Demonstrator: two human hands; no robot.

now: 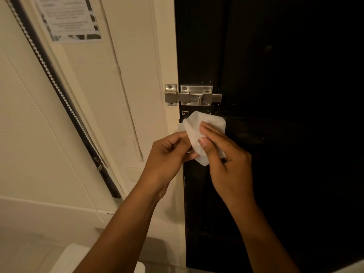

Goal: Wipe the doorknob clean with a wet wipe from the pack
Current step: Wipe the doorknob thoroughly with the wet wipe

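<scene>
A white wet wipe (206, 127) is held between both hands in front of the black door (275, 95). My left hand (167, 156) pinches its left edge. My right hand (226, 156) grips its middle, thumb on top. The wipe hangs partly unfolded just below a silver sliding bolt latch (195, 95). The doorknob is hidden behind the wipe and hands; the pack is not in view.
A cream door frame (169, 56) runs down the middle. On the left wall hang a printed notice (69, 18) and a dark diagonal strip with a beaded cord (59, 89). A white object (71, 259) sits at the bottom left.
</scene>
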